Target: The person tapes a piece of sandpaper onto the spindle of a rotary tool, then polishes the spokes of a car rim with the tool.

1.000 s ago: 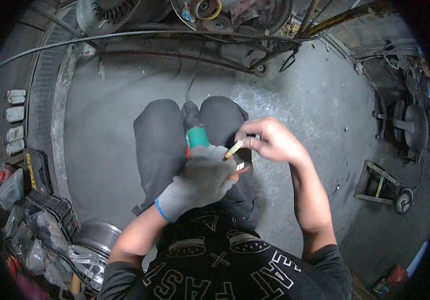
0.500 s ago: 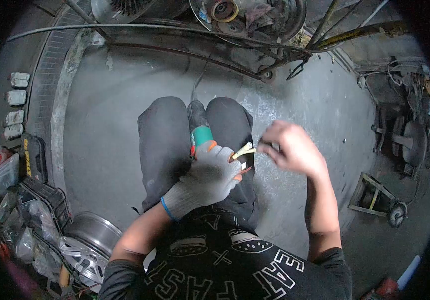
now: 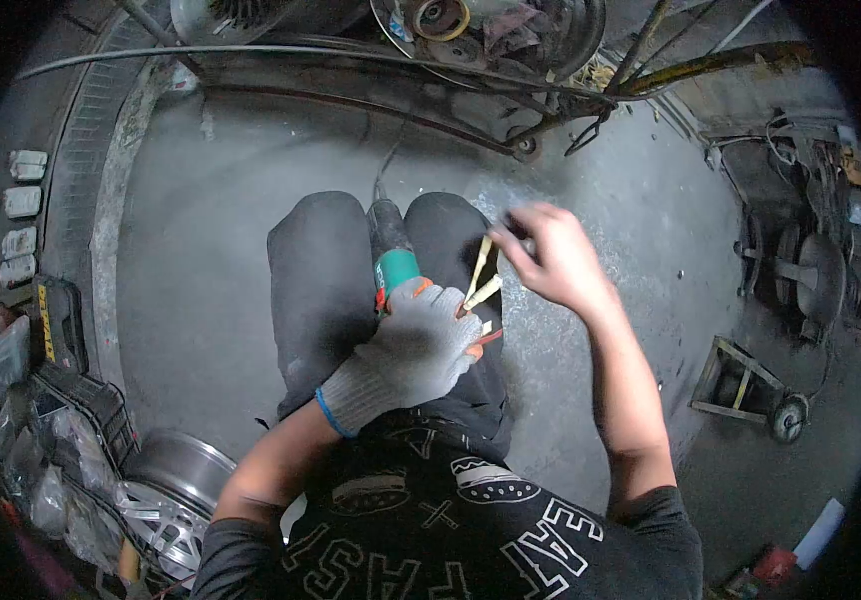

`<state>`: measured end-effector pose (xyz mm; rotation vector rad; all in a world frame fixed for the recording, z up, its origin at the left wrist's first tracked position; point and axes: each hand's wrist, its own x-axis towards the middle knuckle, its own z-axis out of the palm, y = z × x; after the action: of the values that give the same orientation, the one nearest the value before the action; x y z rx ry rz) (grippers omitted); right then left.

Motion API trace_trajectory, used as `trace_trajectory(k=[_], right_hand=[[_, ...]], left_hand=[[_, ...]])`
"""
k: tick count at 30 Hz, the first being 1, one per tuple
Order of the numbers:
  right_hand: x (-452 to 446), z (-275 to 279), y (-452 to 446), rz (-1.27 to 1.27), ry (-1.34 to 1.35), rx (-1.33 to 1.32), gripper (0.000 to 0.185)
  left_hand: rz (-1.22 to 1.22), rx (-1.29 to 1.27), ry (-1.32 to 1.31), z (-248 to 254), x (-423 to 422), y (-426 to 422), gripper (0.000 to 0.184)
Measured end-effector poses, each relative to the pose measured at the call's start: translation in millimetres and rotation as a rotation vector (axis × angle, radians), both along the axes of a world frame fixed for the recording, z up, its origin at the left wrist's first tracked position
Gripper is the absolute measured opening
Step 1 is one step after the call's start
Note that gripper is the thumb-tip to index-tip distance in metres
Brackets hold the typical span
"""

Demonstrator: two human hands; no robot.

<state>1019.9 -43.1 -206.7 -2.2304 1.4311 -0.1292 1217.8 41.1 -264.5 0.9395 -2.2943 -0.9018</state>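
My left hand (image 3: pixel 416 345), in a grey knit glove with a blue cuff, is closed around a green and black corded power tool (image 3: pixel 396 262). It looks like a grinder, but its front end is hidden under the glove. The tool lies between my knees with its cord running away from me. Two pale yellow strips (image 3: pixel 478 272) stick up beside the gloved fingers, and a reddish piece shows just below them. My bare right hand (image 3: pixel 556 258) is over my right knee, slightly blurred, its thumb and finger pinched at the tip of the longer strip.
A metal frame with a bar (image 3: pixel 351 105) crosses ahead of me, before a round pan (image 3: pixel 591 40) holding discs. At the left are an alloy wheel (image 3: pixel 186 465), a black case (image 3: pixel 59 320) and plastic bags. A wheeled frame (image 3: pixel 736 385) stands at the right.
My right hand has moved up and slightly left, and the longer strip now points upward toward its fingers. The two strips are spread further apart. My left hand keeps its hold.
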Motion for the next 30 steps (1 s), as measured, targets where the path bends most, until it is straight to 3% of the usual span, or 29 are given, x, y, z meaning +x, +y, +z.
trace_trajectory(k=[3, 5, 8, 11, 13, 15, 18, 19, 21, 24, 25, 27, 29, 30], right_hand=[[38.5, 21.4, 13.0, -0.004, -0.378, -0.026, 0.014], [33.6, 44.8, 33.0, 0.167, -0.547, 0.041, 0.008], [-6.1, 51.3, 45.2, 0.150, -0.447, 0.122, 0.006], [-37.9, 23.1, 28.7, -0.169, -0.087, -0.005, 0.015], [-16.9, -11.6, 8.0, -0.263, -0.098, -0.093, 0.019], [20.2, -18.7, -7.3, -0.302, -0.312, -0.085, 0.019], [47.6, 35.6, 16.6, -0.198, -0.711, 0.151, 0.015], [39.9, 47.7, 29.9, -0.079, -0.703, 0.089, 0.013], [10.3, 56.4, 49.1, -0.170, -0.692, 0.386, 0.010], [-23.0, 1.4, 37.0, -0.421, -0.758, 0.403, 0.013], [-21.2, -11.5, 20.0, -0.503, -0.725, 0.427, 0.017], [20.8, -30.8, -20.6, -0.584, -0.910, 0.467, 0.017], [50.3, 23.9, -14.3, -0.445, -1.052, 0.470, 0.014], [52.3, 52.3, 0.5, -0.359, -0.937, 0.336, 0.016]], left_hand=[[0.019, -0.027, -0.069, -22.0, -1.7, 14.3, 0.022], [0.053, -0.064, -0.102, -24.5, 1.6, 13.3, 0.022], [0.075, -0.012, 0.045, 0.6, 9.2, -7.1, 0.020], [0.053, 0.076, 0.039, 0.2, 9.2, -3.9, 0.024], [0.040, 0.043, 0.047, -1.2, 5.2, -2.3, 0.022], [0.027, 0.010, 0.050, -0.6, 0.3, -2.5, 0.020], [0.015, 0.004, -0.047, -4.8, -2.7, -5.1, 0.023], [0.054, -0.004, 0.039, -14.2, -1.3, -6.5, 0.023], [0.109, -0.016, 0.128, -14.1, 2.0, -9.5, 0.023], [0.029, 0.017, 0.109, -1.2, 5.0, -11.5, 0.023], [0.022, 0.021, 0.112, -1.8, 2.7, -10.7, 0.023], [-0.081, 0.079, 0.033, -3.1, -6.2, -7.7, 0.022], [-0.047, 0.039, 0.015, -1.2, -9.2, -6.5, 0.021], [-0.009, 0.003, 0.001, 0.1, -9.3, -5.7, 0.021]])
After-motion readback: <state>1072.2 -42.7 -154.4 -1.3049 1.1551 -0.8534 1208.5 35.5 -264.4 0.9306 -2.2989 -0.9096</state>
